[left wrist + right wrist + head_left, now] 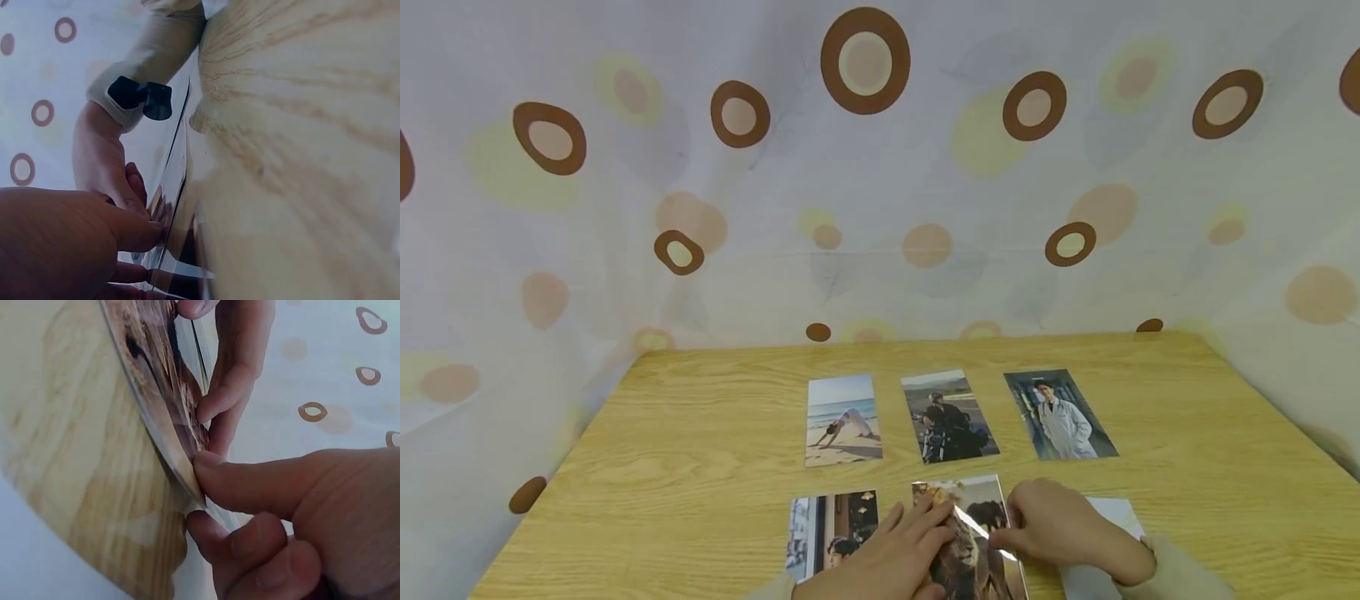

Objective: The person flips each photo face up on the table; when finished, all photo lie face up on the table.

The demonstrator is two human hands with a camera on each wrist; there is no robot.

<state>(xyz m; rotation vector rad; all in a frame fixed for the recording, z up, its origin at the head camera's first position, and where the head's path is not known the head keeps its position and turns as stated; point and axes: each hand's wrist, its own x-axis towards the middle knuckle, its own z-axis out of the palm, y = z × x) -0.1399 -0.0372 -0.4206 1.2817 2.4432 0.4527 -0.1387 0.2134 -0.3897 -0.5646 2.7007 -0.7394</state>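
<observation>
A glossy lion photo (966,557) lies at the near middle of the table, with a bright streak of light across it. My left hand (891,554) rests on its left part, fingers stretched over the surface. At the photo's right edge, my right hand (1060,527) pinches the border. The right wrist view shows the right thumb (234,478) on top of the photo's edge and the curled index finger below it; that edge bends slightly up off the wood. In the left wrist view, the left thumb (134,230) touches the sheet.
Behind stand out three photos in a row: a beach pose (844,421), a motorcycle rider (950,417) and a doctor (1062,417). A man's photo (831,533) lies left, partly covered by my left arm. A pale card (1116,512) sits under my right forearm. Patterned cloth (880,183) surrounds the table.
</observation>
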